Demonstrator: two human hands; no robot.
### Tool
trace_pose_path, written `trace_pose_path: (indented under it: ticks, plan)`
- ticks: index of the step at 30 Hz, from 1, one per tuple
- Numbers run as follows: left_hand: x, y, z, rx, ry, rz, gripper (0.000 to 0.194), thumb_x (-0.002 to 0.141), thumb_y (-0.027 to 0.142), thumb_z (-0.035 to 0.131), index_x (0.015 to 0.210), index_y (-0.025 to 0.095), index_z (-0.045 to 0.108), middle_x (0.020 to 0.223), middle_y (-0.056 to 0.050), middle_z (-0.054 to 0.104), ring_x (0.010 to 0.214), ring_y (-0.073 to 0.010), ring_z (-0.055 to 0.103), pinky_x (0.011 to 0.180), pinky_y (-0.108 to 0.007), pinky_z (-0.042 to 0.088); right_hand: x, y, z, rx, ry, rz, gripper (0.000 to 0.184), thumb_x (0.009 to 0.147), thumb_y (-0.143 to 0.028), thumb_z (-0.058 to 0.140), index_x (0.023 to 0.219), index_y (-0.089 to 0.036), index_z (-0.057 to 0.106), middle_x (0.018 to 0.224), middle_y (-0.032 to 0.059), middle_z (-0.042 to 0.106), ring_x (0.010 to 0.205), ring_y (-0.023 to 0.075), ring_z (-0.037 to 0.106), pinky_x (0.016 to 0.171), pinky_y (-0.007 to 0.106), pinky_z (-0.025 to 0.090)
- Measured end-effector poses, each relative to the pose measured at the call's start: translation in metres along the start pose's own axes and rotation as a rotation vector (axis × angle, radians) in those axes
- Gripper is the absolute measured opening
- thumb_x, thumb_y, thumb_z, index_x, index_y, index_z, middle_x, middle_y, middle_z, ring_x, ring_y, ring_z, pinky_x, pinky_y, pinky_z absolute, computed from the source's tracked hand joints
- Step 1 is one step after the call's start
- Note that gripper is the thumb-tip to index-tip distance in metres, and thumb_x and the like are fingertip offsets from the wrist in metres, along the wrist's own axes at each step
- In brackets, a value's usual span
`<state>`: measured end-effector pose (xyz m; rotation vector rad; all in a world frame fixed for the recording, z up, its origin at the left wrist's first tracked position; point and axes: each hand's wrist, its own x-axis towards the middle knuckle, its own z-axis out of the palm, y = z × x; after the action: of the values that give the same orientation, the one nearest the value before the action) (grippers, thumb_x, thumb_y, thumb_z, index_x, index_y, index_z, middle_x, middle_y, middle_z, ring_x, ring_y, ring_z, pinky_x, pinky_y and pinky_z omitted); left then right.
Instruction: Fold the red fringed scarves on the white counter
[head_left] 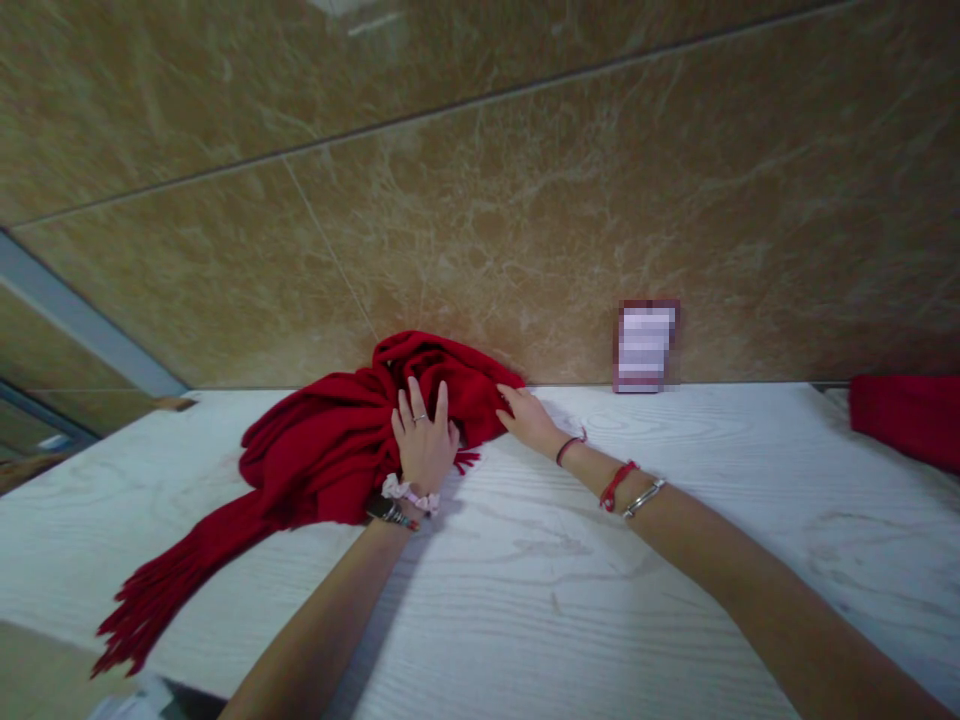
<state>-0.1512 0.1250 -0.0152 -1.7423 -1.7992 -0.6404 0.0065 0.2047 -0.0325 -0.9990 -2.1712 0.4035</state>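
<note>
A red scarf (pixel 322 430) with fringed ends lies bunched up on the white wood-grain table, against the wall. One fringe trails toward the front left, and a bit of the other pokes out near my left wrist. My left hand (pixel 424 435) rests on top of the folds, fingers spread and palm down. At the scarf's right end, my right hand (pixel 529 420) has its thumb and fingers on the edge of the cloth, with some fingertips partly hidden.
A small dark-red framed card (pixel 643 345), blurred out, leans on the brown marbled tile wall (pixel 525 230). More folded red cloth (pixel 907 415) lies at the table's far right. A metal frame (pixel 90 315) stands at the left, and the white table (pixel 540 610) ends at the lower left.
</note>
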Motion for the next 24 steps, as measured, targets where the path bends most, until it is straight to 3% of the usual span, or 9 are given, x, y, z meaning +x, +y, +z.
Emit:
trace_pose_path:
  ticks: [4,7,11,14,17,20,22,24]
  plan:
    - [0.001,-0.004,0.002,0.012,-0.011,0.012,0.061,0.081,0.023,0.045,0.138,0.016,0.024,0.146,-0.019,0.010,0.123,-0.0369,0.033,0.093,-0.054,0.032,0.004,-0.001,-0.004,0.071,-0.013,0.079,0.024,0.072,-0.014,0.050,0.091,-0.012,0.063,0.087,0.0089,0.066,0.078,0.0183,0.059,0.076,0.030,0.045]
    - [0.000,-0.007,0.002,0.009,0.016,0.017,0.061,0.081,0.025,0.046,0.138,0.017,0.024,0.145,-0.017,0.012,0.123,-0.0358,0.032,0.095,-0.054,0.030,0.013,-0.002,-0.015,0.247,0.079,0.190,0.021,0.067,-0.014,0.050,0.081,-0.014,0.065,0.076,0.0024,0.065,0.070,0.0152,0.057,0.068,0.027,0.045]
    - [0.001,-0.006,-0.003,0.024,0.062,0.014,0.062,0.081,0.027,0.048,0.138,0.019,0.025,0.146,-0.016,0.014,0.128,-0.0350,0.024,0.099,-0.055,0.024,0.028,-0.006,-0.049,0.608,0.213,0.299,0.018,0.064,-0.017,0.046,0.070,-0.016,0.063,0.060,-0.0029,0.059,0.060,0.0119,0.055,0.058,0.023,0.045]
    - [0.002,-0.005,-0.008,0.036,0.099,0.043,0.059,0.081,0.027,0.048,0.136,0.022,0.027,0.145,-0.014,0.016,0.129,-0.0335,0.022,0.100,-0.055,0.020,0.034,-0.010,-0.084,0.770,0.322,0.240,0.016,0.064,-0.020,0.048,0.071,-0.015,0.062,0.060,-0.0030,0.057,0.059,0.0108,0.054,0.058,0.023,0.045]
    - [0.003,-0.006,-0.010,0.036,0.156,0.070,0.056,0.082,0.025,0.045,0.136,0.023,0.028,0.143,-0.013,0.022,0.130,-0.0311,0.023,0.102,-0.054,0.018,0.033,-0.014,-0.117,0.776,0.414,0.125,0.016,0.066,-0.020,0.048,0.073,-0.015,0.062,0.067,-0.0014,0.059,0.066,0.0105,0.056,0.065,0.025,0.046]
    - [0.003,-0.008,-0.010,0.011,0.182,0.112,0.053,0.084,0.020,0.041,0.135,0.021,0.030,0.135,-0.013,0.038,0.124,-0.0272,0.034,0.103,-0.049,0.020,0.027,-0.014,-0.140,0.672,0.485,0.047,0.021,0.071,-0.019,0.044,0.078,-0.014,0.064,0.074,-0.0001,0.060,0.074,0.0117,0.058,0.070,0.029,0.046]
    - [0.002,-0.009,-0.010,-0.014,0.132,0.170,0.050,0.084,0.018,0.037,0.134,0.020,0.035,0.122,-0.013,0.050,0.114,-0.0244,0.045,0.101,-0.044,0.024,0.024,-0.014,-0.148,0.558,0.457,0.006,0.022,0.073,-0.019,0.044,0.078,-0.014,0.065,0.076,0.0004,0.061,0.078,0.0135,0.058,0.073,0.032,0.046]
    - [0.001,-0.008,-0.011,-0.041,0.053,0.233,0.048,0.084,0.017,0.036,0.131,0.020,0.040,0.111,-0.012,0.057,0.104,-0.0227,0.051,0.098,-0.041,0.027,0.022,-0.013,-0.149,0.435,0.345,-0.023,0.021,0.072,-0.018,0.045,0.076,-0.014,0.066,0.076,0.0006,0.063,0.079,0.0150,0.058,0.076,0.034,0.046]
